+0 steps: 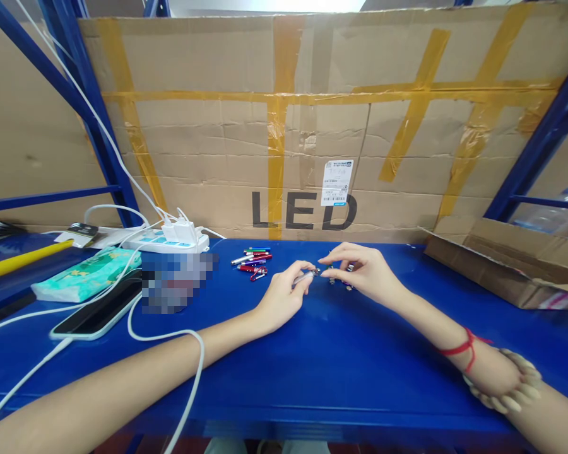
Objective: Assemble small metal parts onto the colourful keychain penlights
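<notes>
My left hand (pixel 284 295) is closed around a slim silver tube (pixel 304 278), like a small keychain flashlight, held just above the blue table. Its dark metallic end points right, towards my right hand (pixel 366 272). The thumb and forefinger of that hand are apart, close to the tube's end, with nothing visible gripped between them. Behind and below the right fingers lie a few small shiny pieces (pixel 349 287), partly hidden. Left of my hands rests a pile of several slim metal tubes (pixel 255 256) in red, green, purple and silver. A red carabiner clip (pixel 259 273) sits at its front.
A white power strip (pixel 170 239) with plugs stands at the back left. Nearby are a phone (pixel 101 309), a green tissue pack (pixel 88 274) and a white cable (pixel 201 353) passing over my left forearm. An open cardboard box (pixel 492 268) is at right; large cardboard (pixel 218 145) forms the back.
</notes>
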Motion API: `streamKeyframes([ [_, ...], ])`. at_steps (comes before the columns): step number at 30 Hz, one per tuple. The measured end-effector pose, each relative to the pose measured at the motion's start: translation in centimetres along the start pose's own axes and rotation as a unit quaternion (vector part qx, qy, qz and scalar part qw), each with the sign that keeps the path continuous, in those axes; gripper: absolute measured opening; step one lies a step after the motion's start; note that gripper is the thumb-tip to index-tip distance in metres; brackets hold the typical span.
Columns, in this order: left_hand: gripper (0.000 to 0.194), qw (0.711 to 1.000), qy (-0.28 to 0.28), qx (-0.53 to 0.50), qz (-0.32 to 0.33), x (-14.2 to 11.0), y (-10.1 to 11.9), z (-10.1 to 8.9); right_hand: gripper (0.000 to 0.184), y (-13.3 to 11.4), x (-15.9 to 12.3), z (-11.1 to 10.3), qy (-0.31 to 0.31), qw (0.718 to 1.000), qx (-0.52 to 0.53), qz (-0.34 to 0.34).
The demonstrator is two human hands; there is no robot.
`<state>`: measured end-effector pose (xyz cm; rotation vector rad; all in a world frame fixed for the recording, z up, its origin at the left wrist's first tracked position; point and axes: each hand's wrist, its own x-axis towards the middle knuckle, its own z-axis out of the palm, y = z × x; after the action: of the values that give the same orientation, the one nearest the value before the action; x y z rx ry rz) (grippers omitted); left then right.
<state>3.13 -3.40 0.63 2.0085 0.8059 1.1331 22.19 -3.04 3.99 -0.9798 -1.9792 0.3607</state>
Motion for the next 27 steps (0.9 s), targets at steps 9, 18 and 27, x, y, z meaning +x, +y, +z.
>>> streamKeyframes([
  [9,0.021,0.999,-0.038,-0.014,-0.020,0.1,0.1,0.0,0.027,0.3,-0.1,-0.2,-0.010,0.992,-0.075,-0.098],
  [18,0.023,0.996,-0.085,-0.004,-0.026,-0.1,-0.1,-0.2,0.026,0.8,-0.4,-0.6,-0.061,0.978,-0.124,-0.157],
  [27,0.011,0.993,-0.104,-0.038,-0.035,-0.1,-0.5,-0.4,0.029,1.1,-0.6,-0.2,-0.071,0.978,-0.117,-0.155],
])
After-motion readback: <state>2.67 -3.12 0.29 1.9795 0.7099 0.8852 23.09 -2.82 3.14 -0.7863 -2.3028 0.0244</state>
